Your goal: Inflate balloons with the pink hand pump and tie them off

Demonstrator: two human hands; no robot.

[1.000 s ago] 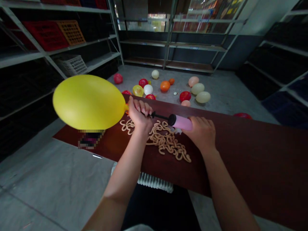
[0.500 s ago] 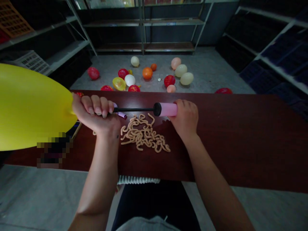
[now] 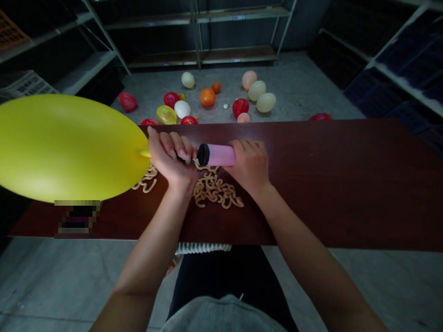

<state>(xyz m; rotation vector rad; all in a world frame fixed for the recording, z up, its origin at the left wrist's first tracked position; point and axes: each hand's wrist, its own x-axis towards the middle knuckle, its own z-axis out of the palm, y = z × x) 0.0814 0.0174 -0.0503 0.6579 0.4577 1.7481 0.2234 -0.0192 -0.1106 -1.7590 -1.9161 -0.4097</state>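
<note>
Two closed hands noted: your left hand [image 3: 175,154] gripped the yellow balloon [image 3: 69,147] at its neck, its body left of the palm; your right hand [image 3: 251,163] clasped the pink pump [image 3: 221,155] just beside the left. A slack left grip, I judged, risked losing the balloon.

Since half a second ago, the left hand [image 3: 173,154] is moving away from the left edge of the desk [image 3: 328,184] while the right hand [image 3: 251,163] is shifting slightly toward that edge, so both hands are coming close together. The pink pump barrel [image 3: 221,155] is closing in just beside the left hand, and the long black rod is disappearing from between them. The yellow balloon [image 3: 69,145] is following the left hand rightward. More beige curls [image 3: 147,177] are showing beneath the balloon, while the left wrist is covering part of the curly pile [image 3: 214,189]
</note>
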